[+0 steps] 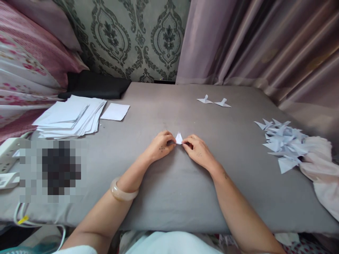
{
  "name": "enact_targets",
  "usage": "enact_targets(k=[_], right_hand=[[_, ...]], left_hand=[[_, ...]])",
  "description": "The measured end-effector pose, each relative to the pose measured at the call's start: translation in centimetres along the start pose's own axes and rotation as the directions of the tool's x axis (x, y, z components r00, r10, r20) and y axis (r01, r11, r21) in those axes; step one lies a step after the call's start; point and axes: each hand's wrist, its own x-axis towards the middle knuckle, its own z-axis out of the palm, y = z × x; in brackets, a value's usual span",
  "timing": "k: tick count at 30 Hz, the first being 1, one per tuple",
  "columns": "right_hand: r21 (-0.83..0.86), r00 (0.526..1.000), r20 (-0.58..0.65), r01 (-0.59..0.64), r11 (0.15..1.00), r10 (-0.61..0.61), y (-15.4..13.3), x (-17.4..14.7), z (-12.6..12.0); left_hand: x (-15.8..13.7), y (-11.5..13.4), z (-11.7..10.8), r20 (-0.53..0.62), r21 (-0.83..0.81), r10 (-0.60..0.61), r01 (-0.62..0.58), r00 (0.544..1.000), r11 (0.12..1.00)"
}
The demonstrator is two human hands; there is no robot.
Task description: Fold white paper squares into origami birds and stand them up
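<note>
Between my hands, near the middle of the grey-covered table [169, 106], is a small folded white paper piece [179, 138] with a pointed top. My left hand [162, 145] pinches its lower left corner between thumb and fingers. At the lower right corner, my right hand [197, 148] grips it the same way. The fingertips partly cover the paper's edges, so its exact folds there are hidden. A pale bangle [123, 192] circles my left forearm.
Stacked white paper sheets [71, 116] lie at the left, beside a single square sheet [116, 111]. Two folded paper birds [222, 102] stand at the back right. A heap of folded paper birds [284, 139] lies far right, against pale cloth [320, 165]. A power strip [9, 151] sits at the left edge.
</note>
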Motion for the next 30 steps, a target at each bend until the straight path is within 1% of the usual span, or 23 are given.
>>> enact_targets(k=[5,9,17,23,26,30], right_hand=[[0.038,0.998,-0.049,-0.049,0.998,0.051,-0.2,0.4,0.2],[0.021,0.992,-0.096,-0.085,0.996,0.087,0.0,0.8,0.7],[-0.003,0.984,-0.130,-0.127,0.992,0.126,0.3,1.0,1.1],[0.041,0.989,-0.091,-0.117,0.992,0.120,-0.1,0.7,0.8],[0.037,0.990,-0.063,-0.128,0.991,0.130,-0.1,0.8,0.7],[0.033,0.987,-0.055,-0.151,0.988,0.152,0.0,0.9,0.7]], left_hand=[[0.3,0.1,0.4,-0.046,-0.002,-0.054,0.054,0.997,0.999],[0.5,0.4,0.5,-0.061,-0.004,-0.111,0.111,0.992,0.994],[0.8,0.4,0.3,-0.064,-0.035,-0.144,0.142,0.987,0.989],[0.6,0.1,0.3,-0.046,-0.058,-0.121,0.118,0.992,0.991],[0.7,0.1,0.3,-0.051,-0.039,-0.128,0.126,0.990,0.991],[0.8,0.2,0.4,-0.053,-0.033,-0.146,0.145,0.988,0.989]])
